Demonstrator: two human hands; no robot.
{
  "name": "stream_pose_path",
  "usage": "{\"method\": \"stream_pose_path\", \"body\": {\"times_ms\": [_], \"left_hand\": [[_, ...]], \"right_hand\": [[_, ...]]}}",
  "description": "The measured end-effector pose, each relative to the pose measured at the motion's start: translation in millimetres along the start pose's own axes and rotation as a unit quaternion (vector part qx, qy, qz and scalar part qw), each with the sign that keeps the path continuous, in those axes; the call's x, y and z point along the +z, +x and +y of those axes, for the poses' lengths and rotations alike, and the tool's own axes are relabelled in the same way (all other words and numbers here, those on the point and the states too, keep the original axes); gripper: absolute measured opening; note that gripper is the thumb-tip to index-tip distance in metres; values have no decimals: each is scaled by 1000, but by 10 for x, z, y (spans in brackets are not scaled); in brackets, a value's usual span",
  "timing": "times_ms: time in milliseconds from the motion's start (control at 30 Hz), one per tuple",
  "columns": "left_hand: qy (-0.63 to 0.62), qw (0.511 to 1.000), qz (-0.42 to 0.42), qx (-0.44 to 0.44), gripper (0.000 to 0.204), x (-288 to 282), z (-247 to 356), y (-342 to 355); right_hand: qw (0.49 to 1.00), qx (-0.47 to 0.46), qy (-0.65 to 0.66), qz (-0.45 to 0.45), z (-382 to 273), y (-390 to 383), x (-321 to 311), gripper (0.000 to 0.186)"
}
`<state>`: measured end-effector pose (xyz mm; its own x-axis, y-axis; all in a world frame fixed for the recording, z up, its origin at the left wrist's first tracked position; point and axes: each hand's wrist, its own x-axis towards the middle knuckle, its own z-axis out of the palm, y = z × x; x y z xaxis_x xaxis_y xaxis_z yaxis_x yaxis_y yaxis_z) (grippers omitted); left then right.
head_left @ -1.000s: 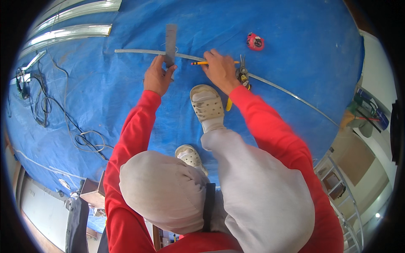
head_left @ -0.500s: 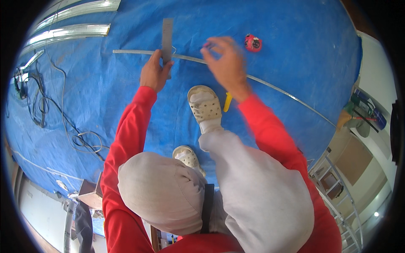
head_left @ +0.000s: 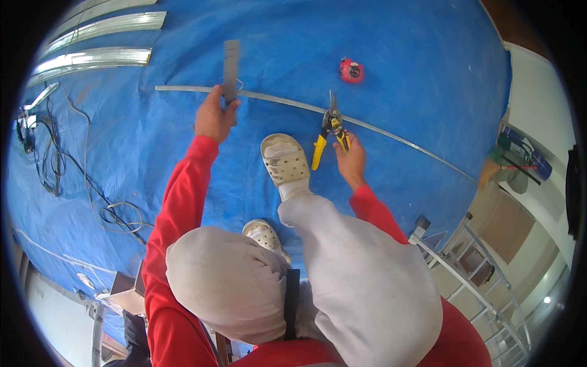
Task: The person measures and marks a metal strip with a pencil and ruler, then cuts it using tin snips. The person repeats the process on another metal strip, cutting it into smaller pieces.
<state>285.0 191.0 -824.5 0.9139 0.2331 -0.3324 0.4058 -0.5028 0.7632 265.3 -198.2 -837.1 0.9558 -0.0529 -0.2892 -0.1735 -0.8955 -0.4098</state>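
My left hand (head_left: 212,118) is closed round a flat grey metal ruler-like bar (head_left: 230,68), held across a long thin metal strip (head_left: 278,99). The strip runs left to right over a blue tarp. My right hand (head_left: 351,159) has its fingers at one handle of a pair of tin snips (head_left: 324,139) with yellow and black handles. The snips' jaws are apart and lie across the strip in the picture; whether they touch it I cannot tell. Something small and pink shows at my right fingertips, too small to name.
A red tape measure (head_left: 351,71) lies beyond the strip. Metal channels (head_left: 92,59) lie far left, above tangled cables (head_left: 58,147). My foot in a beige clog (head_left: 285,160) stands on the blue tarp (head_left: 183,37). An aluminium ladder (head_left: 483,293) is at the lower right.
My right hand has come down and back from above the strip to the tin snips, whose handle showed beside my foot. My left hand still holds the ruler-like bar at the strip.
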Motion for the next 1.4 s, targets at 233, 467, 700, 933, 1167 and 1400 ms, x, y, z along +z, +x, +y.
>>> {"method": "stream_pose_path", "body": {"times_ms": [233,467,700,933,1167,1400], "left_hand": [[20,1000,-7,10,28,-36,49,22],[47,998,-6,46,32,100,-307,-16],[8,997,-17,75,41,123,-551,-86],[-61,997,-23,45,39,104,-448,-104],[-72,996,-16,59,36,-81,-229,9],[-97,995,1,-22,31,-216,-108,-19]], "right_hand": [[998,6,61,-20,-122,14,-344,21],[998,-11,-47,39,-66,594,-1063,23],[988,108,-85,74,773,1780,-944,28],[965,-256,2,-53,-206,1098,-814,38],[928,-283,-152,-190,-816,712,-301,33],[937,-319,-124,-77,-723,816,-58,23]]}}
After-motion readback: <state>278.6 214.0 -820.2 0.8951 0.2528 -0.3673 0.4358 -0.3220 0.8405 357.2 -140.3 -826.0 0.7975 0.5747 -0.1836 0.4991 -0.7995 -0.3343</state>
